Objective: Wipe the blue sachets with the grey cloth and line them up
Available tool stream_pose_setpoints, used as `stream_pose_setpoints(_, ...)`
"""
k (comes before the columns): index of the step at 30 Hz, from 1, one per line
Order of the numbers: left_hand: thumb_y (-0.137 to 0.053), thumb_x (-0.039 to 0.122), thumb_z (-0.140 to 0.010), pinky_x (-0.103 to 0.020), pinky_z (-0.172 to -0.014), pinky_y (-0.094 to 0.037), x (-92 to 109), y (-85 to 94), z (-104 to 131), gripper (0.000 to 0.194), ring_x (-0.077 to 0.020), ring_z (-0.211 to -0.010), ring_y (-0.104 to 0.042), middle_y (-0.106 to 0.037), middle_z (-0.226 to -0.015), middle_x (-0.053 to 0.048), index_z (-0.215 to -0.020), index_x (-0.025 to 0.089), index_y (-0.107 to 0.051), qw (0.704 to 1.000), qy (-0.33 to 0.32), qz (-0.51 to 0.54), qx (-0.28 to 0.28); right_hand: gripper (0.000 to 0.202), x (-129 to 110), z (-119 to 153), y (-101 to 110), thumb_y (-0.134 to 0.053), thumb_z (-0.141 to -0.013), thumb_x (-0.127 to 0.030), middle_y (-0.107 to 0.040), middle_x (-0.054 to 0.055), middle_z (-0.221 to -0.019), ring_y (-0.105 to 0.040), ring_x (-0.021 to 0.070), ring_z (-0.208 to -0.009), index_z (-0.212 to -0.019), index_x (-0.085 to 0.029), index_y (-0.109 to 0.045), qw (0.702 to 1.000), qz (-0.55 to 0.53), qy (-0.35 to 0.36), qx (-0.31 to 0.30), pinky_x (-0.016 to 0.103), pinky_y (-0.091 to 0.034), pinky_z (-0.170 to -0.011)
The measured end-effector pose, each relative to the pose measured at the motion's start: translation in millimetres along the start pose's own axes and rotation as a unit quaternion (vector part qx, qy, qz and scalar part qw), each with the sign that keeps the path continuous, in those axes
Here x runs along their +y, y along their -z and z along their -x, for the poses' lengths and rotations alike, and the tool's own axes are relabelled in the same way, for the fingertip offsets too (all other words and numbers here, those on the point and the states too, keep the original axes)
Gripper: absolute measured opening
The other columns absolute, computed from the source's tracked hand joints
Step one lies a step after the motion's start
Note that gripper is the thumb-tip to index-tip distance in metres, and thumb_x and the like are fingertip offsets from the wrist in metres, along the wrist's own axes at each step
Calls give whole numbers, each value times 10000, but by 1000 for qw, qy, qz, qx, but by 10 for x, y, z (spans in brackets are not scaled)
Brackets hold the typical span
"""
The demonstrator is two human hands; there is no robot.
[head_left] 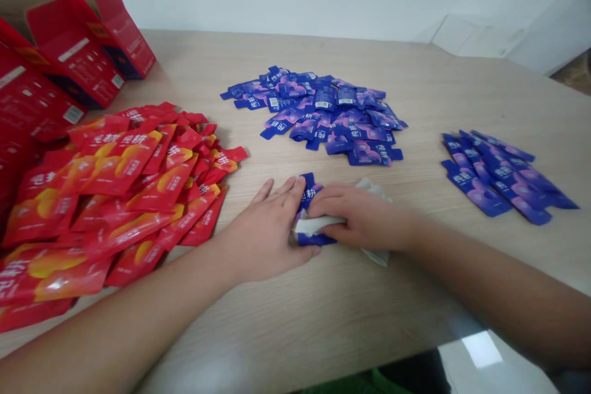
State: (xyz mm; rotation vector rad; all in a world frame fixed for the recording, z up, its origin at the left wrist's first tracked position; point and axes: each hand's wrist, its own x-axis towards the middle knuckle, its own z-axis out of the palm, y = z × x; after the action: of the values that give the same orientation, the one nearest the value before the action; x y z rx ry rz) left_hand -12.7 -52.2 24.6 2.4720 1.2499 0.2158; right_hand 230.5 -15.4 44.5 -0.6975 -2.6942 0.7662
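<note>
A small blue packet (307, 192) lies on the table between my hands. My left hand (268, 228) rests flat with its fingers spread, its fingertips touching the packet's left side. Bunched white tissue (319, 223) is in my right hand (353, 212), whose fingers are closed on it and press it on the packet's lower part. More of this pale tissue sticks out behind and below my right hand. Part of the packet is hidden by the tissue and fingers.
Red pouches (161, 184) are heaped at the left, with red boxes (83, 68) behind them. A pile of blue packets (323, 111) lies at the table's middle back. Several blue packets (503, 178) lie side by side at the right. The table's front edge (397, 357) is near.
</note>
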Motion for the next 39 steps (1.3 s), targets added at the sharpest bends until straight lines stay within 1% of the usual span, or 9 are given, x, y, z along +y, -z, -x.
stream_pose_setpoints(8, -716, 645, -890, -569, -1362, -121, -4, 14, -22, 1050, -367, -1653, -289, -348, -1728, -291, -1645, 52, -293, 1000, -10, -17, -4, 214, 315, -72, -79, -654, -994, -191, -735, 110, -1205, -682, 285, -1125, -1202, -207, -702, 986, 103, -77, 104, 457, -539, -1008)
stream_pose_setpoints(12, -713, 656, -884, -579, -1357, -141, -6, 17, -16, 1118, -378, -1640, -319, -345, -1717, -320, -1667, 25, -223, 1000, -10, -14, 2, 215, 340, -20, -62, -676, -998, -227, -747, 99, -1162, -699, 269, -1079, -1212, -206, -686, 982, 65, -73, 164, 424, -561, -961)
stream_pose_setpoints(14, -715, 654, -880, -584, -1354, -155, -9, 17, -8, 1148, -380, -1642, -315, -325, -1726, -320, -1682, 26, -185, 1000, -9, -14, 3, 249, 274, 29, -31, -703, -997, -252, -750, 90, -1174, -702, 251, -1086, -1241, -210, -676, 988, 13, -26, 149, 401, -563, -965)
stream_pose_setpoints(17, -723, 647, -875, -591, -1352, -158, -3, 10, 5, 1167, -377, -1642, -316, -322, -1733, -305, -1696, 45, -152, 1000, -7, -6, 4, 268, 142, 70, 5, -731, -980, -227, -744, 77, -1235, -688, 231, -1175, -1246, -227, -700, 996, -59, 49, 36, 386, -540, -1042)
stream_pose_setpoints(19, -739, 631, -864, -594, -1355, -145, 3, 0, 13, 1172, -373, -1638, -326, -331, -1735, -289, -1700, 63, -146, 1000, -7, 4, 8, 252, 73, 58, 10, -732, -962, -174, -747, 62, -1236, -679, 220, -1199, -1206, -236, -733, 996, -69, 54, -26, 387, -518, -1077)
stream_pose_setpoints(21, -760, 598, -850, -591, -1360, -130, 3, -12, 18, 1172, -369, -1634, -338, -344, -1736, -273, -1702, 80, -146, 1000, -8, 13, 12, 229, 39, 24, 5, -734, -943, -138, -759, 49, -1190, -685, 215, -1167, -1150, -233, -754, 996, -61, 37, -45, 394, -511, -1079)
stream_pose_setpoints(28, -769, 563, -849, -544, -1363, -181, -31, 3, -13, 1137, -358, -1628, -356, -347, -1737, -267, -1699, 84, -184, 999, -4, 29, 31, 340, 100, -65, -31, -755, -861, -68, -767, 50, -1232, -665, 250, -1247, -1157, -235, -746, 1000, -16, 14, -15, 467, -429, -1197)
stream_pose_setpoints(35, -736, 577, -859, -547, -1365, -165, -24, 23, -20, 1128, -347, -1626, -363, -344, -1727, -297, -1688, 52, -178, 1000, -2, 15, 22, 216, 372, -160, -21, -681, -966, -156, -746, 96, -1209, -679, 274, -1160, -1163, -222, -740, 997, 48, -18, 56, 491, -530, -1059)
stream_pose_setpoints(39, -689, 509, -887, -552, -1372, -120, -25, 2, 3, 1045, -325, -1638, -339, -358, -1719, -301, -1682, 57, -184, 1000, -16, 5, 19, 250, 509, -127, -8, -670, -979, -176, -737, 102, -1183, -688, 282, -1117, -1222, -213, -714, 990, 74, -58, 109, 486, -550, -1011)
